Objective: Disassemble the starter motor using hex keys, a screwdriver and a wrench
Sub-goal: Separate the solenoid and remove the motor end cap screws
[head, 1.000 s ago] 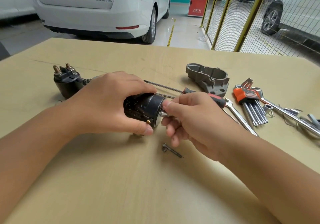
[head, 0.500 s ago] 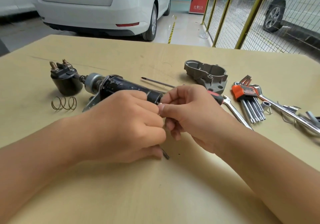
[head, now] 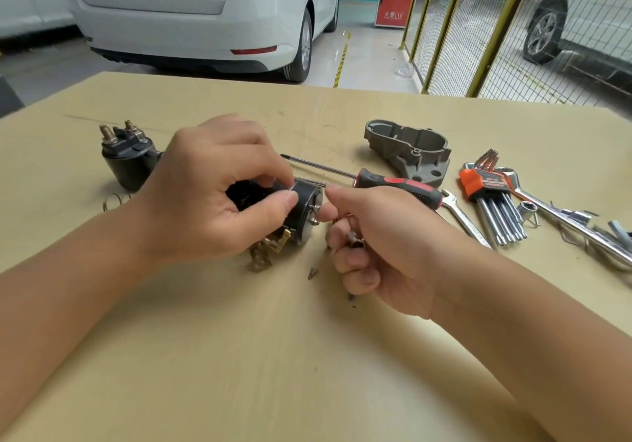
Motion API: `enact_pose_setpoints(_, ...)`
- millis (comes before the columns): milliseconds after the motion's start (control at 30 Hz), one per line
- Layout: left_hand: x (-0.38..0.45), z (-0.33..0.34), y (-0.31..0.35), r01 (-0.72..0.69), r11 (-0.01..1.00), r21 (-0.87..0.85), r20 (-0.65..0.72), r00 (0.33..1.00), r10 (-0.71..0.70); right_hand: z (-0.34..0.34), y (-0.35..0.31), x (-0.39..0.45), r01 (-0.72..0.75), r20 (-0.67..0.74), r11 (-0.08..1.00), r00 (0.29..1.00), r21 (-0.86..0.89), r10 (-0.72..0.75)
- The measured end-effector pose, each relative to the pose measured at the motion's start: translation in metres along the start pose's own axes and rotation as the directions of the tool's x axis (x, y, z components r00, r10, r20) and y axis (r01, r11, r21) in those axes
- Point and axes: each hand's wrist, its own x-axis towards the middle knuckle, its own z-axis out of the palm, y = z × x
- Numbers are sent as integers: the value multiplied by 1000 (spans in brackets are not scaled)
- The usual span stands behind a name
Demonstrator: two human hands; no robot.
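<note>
Left hand [head: 208, 198] grips motor body [head: 301, 209] to steady it; right hand [head: 372, 236], fingers curled around probably a removed bolt, picks at end-cap fastener.

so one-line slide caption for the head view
Left hand steadies the starter motor while the right hand works its end cap; screwdriver and hex keys lie unused.

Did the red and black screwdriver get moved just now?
No. The screwdriver lies in the same spot, its handle just in front of the gray housing and left of the hex keys.
</note>
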Motion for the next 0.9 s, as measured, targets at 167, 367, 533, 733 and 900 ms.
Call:
enact_pose_setpoints(167,-2,7,4,0,999,-34,105,994,3,11,8,5,114,-19,986,993,-121,-117)
enact_pose_setpoints(367,-8,8,5,-11,996,87,286,958,-14,7,6,3,173,-23,980,984,-100,-176)
enact_pose_setpoints(533,-10,15,8,-11,975,222,400,913,-81,7,6,6,134,-28,977,990,-167,-140)
enact_pose_setpoints(733,-11,19,8,-13,959,282,397,912,-104,6,9,5,195,1,961,980,-198,-198)
enact_pose_setpoints(900,-10,20,8,-6,957,290,391,913,-113,8,10,8,195,-20,956,979,-219,-204)
